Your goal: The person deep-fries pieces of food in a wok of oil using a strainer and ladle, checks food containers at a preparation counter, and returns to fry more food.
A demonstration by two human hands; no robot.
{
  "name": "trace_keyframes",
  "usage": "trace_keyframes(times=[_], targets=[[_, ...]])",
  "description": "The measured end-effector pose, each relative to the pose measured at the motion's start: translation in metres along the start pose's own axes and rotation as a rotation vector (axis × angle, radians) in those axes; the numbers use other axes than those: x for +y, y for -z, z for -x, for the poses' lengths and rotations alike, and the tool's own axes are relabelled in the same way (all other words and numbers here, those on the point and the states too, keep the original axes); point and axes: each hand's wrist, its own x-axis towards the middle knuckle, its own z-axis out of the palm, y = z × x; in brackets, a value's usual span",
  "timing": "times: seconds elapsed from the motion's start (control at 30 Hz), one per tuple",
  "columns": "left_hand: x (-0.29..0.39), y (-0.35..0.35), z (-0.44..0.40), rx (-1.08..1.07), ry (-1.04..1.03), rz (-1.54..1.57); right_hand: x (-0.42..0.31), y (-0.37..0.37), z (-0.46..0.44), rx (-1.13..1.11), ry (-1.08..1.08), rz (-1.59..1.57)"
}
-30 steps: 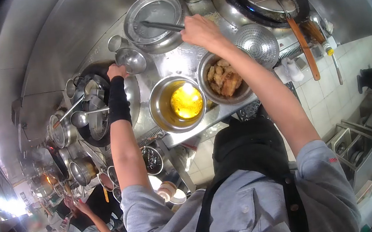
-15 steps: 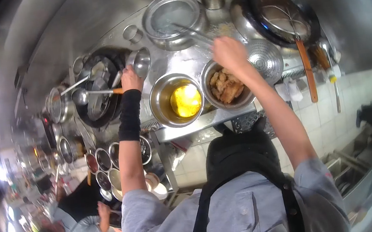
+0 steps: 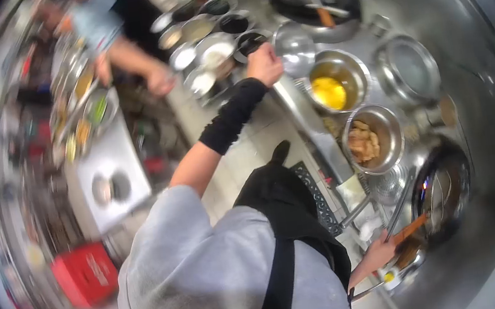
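My left hand [image 3: 265, 64], below a black sleeve band, is closed at the rim of a round steel bowl [image 3: 295, 49]. Just right of the bowl stands a steel pot [image 3: 364, 80] with yellow liquid in it. A second pot [image 3: 392, 135] contains browned pieces of food [image 3: 363, 142]. My right hand [image 3: 379, 256] is low on the right, closed around a long dark metal utensil [image 3: 401, 202] whose kind I cannot make out. Beside these fingers lies the wooden handle [image 3: 410, 229] of a strainer [image 3: 439, 198] resting in a black wok [image 3: 464, 179].
A wide pot [image 3: 429, 65] of cloudy liquid and a perforated steel ladle [image 3: 389, 186] are on the counter. Another wok [image 3: 305, 19] is at the top. Several seasoning bowls [image 3: 198, 28] stand beyond my left hand. A co-worker's arm [image 3: 133, 58] reaches near them. A red box [image 3: 86, 274] sits lower left.
The view has turned toward the left. My right hand has moved from above the food pot to beside the strainer handle. My left hand and the bowl have shifted toward the seasoning bowls.
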Motion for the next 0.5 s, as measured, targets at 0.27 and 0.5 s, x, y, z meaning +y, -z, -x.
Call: trace_keyframes(times=[0.27, 0.5], targets=[[-0.05, 0.104, 0.256, 0.133, 0.789, 1.035, 0.086, 0.005, -0.022, -0.029, 0.201, -0.193], [-0.148, 0.173, 0.405, 0.778, 0.956, 0.971, 0.094, 0.023, -0.016, 0.074, 0.213, -0.146]])
